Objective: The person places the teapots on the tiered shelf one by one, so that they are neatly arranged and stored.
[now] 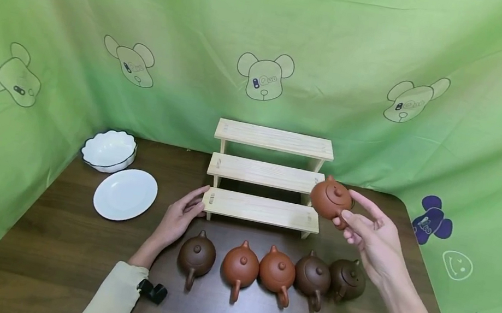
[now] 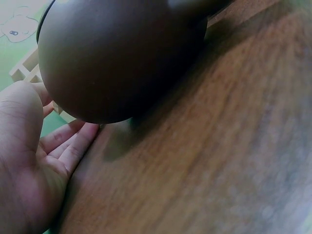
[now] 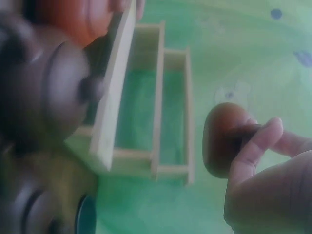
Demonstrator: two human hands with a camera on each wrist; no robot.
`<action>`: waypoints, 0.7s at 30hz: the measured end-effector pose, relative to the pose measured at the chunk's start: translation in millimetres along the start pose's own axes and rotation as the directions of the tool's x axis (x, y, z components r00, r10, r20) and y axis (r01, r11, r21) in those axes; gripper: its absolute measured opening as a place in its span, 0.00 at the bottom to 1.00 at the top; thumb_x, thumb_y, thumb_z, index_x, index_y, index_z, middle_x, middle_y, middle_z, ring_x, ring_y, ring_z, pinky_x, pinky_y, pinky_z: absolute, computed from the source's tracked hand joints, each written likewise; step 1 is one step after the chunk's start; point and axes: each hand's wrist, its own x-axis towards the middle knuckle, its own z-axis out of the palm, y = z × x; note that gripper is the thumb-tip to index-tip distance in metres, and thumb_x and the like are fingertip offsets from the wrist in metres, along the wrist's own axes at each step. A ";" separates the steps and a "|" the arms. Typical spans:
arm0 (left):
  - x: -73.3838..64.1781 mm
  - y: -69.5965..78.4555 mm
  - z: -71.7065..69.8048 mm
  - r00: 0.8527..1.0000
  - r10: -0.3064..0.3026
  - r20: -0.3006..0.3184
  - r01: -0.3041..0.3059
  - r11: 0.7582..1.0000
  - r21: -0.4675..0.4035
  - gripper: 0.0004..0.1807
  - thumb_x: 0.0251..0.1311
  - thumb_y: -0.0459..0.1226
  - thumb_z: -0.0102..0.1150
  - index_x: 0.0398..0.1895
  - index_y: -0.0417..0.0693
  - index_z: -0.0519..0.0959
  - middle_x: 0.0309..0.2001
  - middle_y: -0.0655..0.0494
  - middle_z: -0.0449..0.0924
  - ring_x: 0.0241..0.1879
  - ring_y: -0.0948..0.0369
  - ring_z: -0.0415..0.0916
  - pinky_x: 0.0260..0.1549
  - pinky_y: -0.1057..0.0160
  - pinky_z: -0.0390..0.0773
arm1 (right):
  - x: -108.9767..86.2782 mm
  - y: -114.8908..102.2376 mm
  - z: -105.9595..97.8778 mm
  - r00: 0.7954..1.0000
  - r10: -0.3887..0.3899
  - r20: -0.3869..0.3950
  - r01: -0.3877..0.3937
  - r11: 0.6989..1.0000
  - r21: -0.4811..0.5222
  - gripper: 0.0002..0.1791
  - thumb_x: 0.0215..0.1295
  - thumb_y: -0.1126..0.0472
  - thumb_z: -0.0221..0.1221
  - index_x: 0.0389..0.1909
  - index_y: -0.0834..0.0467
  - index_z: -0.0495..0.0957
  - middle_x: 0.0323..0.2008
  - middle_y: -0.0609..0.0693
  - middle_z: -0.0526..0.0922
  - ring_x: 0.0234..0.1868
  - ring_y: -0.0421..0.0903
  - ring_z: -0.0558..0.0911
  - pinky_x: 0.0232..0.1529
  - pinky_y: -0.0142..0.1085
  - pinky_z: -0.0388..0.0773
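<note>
My right hand [image 1: 378, 244] pinches a small reddish-brown clay teapot [image 1: 327, 198] by its handle, spout pointing away. This teapot [image 3: 222, 141] is raised off the table and overlaps the right end of the wooden three-step rack [image 1: 262, 209] in the head view. At the rack's left end, my left hand [image 1: 178, 219] touches the lowest step with its fingertips, fingers fairly straight. Close beside that hand stands a dark brown teapot [image 1: 196, 252], filling much of the left wrist view. Two reddish-brown teapots [image 1: 240, 266] [image 1: 277, 271] stand mid-row, before the rack.
Two more dark teapots [image 1: 313, 275] [image 1: 348, 279] stand at the row's right end. On the left are a white scalloped bowl [image 1: 110, 149] and a white oval plate [image 1: 126, 194]. A green printed cloth [image 1: 195, 14] hangs behind and around the brown wooden table [image 1: 41, 249].
</note>
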 end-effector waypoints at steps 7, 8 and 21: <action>1.9 1.5 0.6 1.000 -0.026 0.013 0.026 1.000 -0.001 0.27 0.86 0.36 0.57 0.83 0.44 0.72 0.75 0.33 0.76 0.64 0.57 0.84 0.59 0.65 0.89 | 22.8 3.1 35.5 0.999 0.016 -0.052 -0.016 1.000 -0.007 0.30 0.80 0.72 0.63 0.78 0.60 0.68 0.30 0.50 0.92 0.24 0.37 0.83 0.26 0.23 0.82; 1.7 0.6 0.4 1.000 -0.015 0.015 0.015 1.000 -0.003 0.27 0.86 0.36 0.57 0.83 0.44 0.72 0.75 0.33 0.76 0.63 0.57 0.84 0.59 0.64 0.89 | 26.5 4.9 40.0 0.998 0.015 -0.063 -0.015 1.000 0.000 0.31 0.80 0.72 0.63 0.78 0.60 0.67 0.29 0.50 0.92 0.24 0.36 0.83 0.25 0.23 0.82; 3.8 -17.2 -3.6 1.000 -0.003 0.022 0.004 0.999 -0.044 0.27 0.86 0.39 0.58 0.83 0.51 0.74 0.71 0.39 0.81 0.61 0.55 0.86 0.59 0.61 0.90 | 68.3 20.2 99.1 0.988 -0.052 -0.144 0.056 0.998 0.024 0.35 0.79 0.71 0.65 0.82 0.62 0.65 0.25 0.46 0.90 0.22 0.35 0.81 0.25 0.22 0.79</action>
